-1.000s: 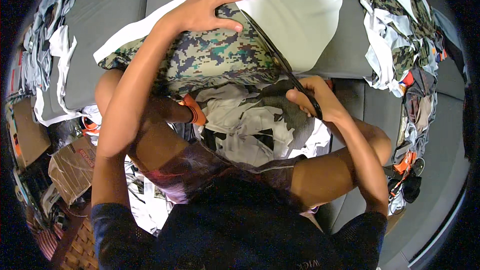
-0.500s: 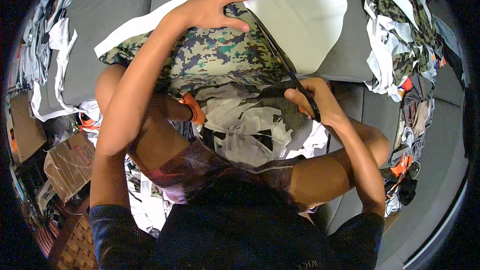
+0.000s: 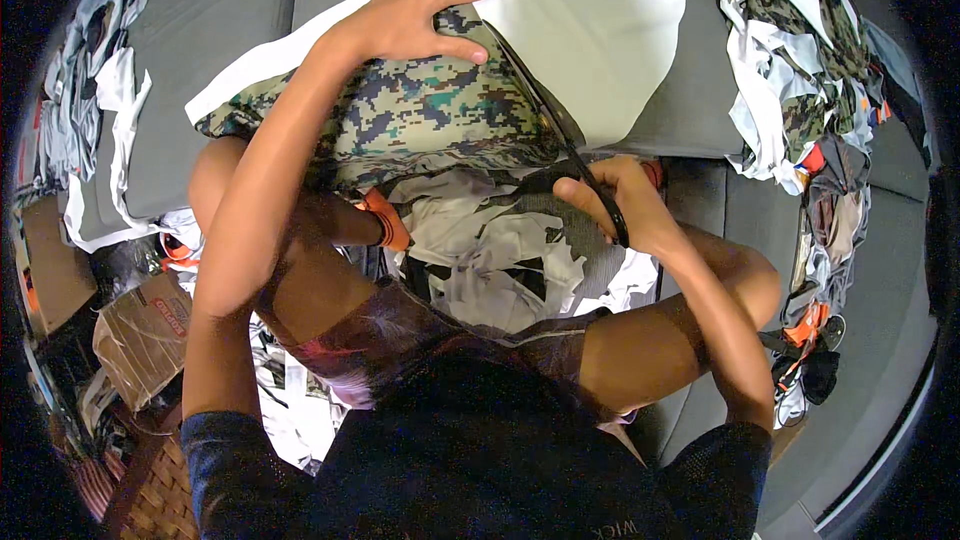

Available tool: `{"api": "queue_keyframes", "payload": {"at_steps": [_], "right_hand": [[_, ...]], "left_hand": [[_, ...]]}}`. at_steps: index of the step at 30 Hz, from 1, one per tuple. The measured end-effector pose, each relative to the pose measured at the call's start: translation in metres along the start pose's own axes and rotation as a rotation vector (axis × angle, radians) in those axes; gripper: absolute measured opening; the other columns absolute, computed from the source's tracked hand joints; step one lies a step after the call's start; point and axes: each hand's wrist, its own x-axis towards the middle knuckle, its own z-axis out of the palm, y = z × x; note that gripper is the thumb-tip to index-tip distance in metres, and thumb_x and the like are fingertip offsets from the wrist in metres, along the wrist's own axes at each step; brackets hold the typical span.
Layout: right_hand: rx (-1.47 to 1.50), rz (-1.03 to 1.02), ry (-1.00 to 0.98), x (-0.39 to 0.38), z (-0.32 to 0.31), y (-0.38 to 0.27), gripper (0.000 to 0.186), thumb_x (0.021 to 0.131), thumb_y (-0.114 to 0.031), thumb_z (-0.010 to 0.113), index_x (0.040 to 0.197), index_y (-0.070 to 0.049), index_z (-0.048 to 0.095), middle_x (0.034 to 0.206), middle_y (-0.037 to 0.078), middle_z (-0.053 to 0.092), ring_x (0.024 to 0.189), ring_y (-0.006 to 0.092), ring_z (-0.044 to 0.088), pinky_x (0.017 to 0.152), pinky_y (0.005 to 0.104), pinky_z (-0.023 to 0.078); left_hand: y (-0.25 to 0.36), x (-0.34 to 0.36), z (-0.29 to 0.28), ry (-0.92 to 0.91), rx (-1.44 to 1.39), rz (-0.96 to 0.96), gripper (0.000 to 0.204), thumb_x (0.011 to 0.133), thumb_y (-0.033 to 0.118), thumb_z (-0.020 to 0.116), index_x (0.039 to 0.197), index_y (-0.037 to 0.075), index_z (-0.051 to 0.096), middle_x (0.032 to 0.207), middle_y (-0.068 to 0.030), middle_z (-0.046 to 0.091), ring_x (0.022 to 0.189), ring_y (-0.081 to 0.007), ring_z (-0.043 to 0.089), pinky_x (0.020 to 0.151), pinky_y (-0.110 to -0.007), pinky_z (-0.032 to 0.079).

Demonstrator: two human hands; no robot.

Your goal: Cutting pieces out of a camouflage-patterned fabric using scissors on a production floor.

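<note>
A sheet of cloth lies across a grey padded surface, with a digital camouflage side (image 3: 430, 105) and a white part (image 3: 600, 40). My left hand (image 3: 425, 18) rests on it with the fingers spread, near its far edge. Long dark scissors (image 3: 550, 110) lie slantwise where the camouflage meets the white, tips pointing away from me. Their handles are in my right hand (image 3: 640, 205), fingers wrapped round them. How far the blades are apart is hard to see. The cloth's near edge hangs over the padded edge.
White and grey cloth scraps (image 3: 500, 260) fill the space between my legs. More scraps are heaped at the far right (image 3: 785, 70) and far left (image 3: 75, 90). A cardboard box (image 3: 145, 340) stands at the left, near a woven basket-like piece (image 3: 165, 495).
My right hand and the scissors have shifted slightly left in the picture, as has the cloth. My left hand stays spread on the cloth in nearly the same place.
</note>
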Motion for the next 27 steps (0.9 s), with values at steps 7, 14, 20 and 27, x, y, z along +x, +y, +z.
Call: {"api": "queue_keyframes", "payload": {"at_steps": [7, 14, 20, 27], "right_hand": [[0.036, 0.097, 0.011, 0.001, 0.004, 0.001, 0.044, 0.086, -0.033, 0.069, 0.056, -0.002, 0.057, 0.049, -0.003, 0.039, 0.046, 0.0090, 0.032, 0.042, 0.0262, 0.026], [0.056, 0.082, 0.013, 0.015, 0.008, 0.001, 0.048, 0.086, -0.041, 0.066, 0.056, -0.007, 0.049, 0.046, 0.001, 0.044, 0.038, 0.0085, 0.041, 0.038, 0.0218, 0.032], [0.044, 0.066, 0.038, 0.021, 0.013, -0.003, 0.049, 0.086, -0.043, 0.066, 0.057, -0.008, 0.049, 0.046, 0.000, 0.044, 0.038, 0.0085, 0.041, 0.038, 0.0222, 0.032], [0.011, 0.073, 0.063, 0.022, 0.016, 0.000, 0.049, 0.085, -0.042, 0.068, 0.056, -0.007, 0.048, 0.046, 0.000, 0.043, 0.037, 0.0080, 0.039, 0.037, 0.0226, 0.031]], "left_hand": [[-0.016, 0.003, 0.003, 0.044, -0.069, 0.005, 0.070, 0.077, 0.065, 0.060, 0.138, 0.035, 0.045, 0.149, 0.0087, 0.034, 0.141, -0.0192, 0.026, 0.116, -0.043, 0.018], [-0.027, 0.003, 0.004, 0.075, -0.121, -0.017, 0.064, 0.080, 0.066, 0.056, 0.136, 0.036, 0.047, 0.148, 0.0082, 0.036, 0.140, -0.0199, 0.028, 0.116, -0.043, 0.019], [-0.027, 0.000, 0.005, 0.077, -0.037, -0.037, 0.064, 0.081, 0.068, 0.053, 0.137, 0.037, 0.046, 0.149, 0.0082, 0.035, 0.141, -0.0204, 0.027, 0.116, -0.043, 0.019], [-0.027, 0.000, 0.002, 0.033, -0.034, -0.046, 0.063, 0.084, 0.063, 0.053, 0.139, 0.035, 0.044, 0.151, 0.0072, 0.031, 0.142, -0.0235, 0.024, 0.116, -0.046, 0.017]]}}
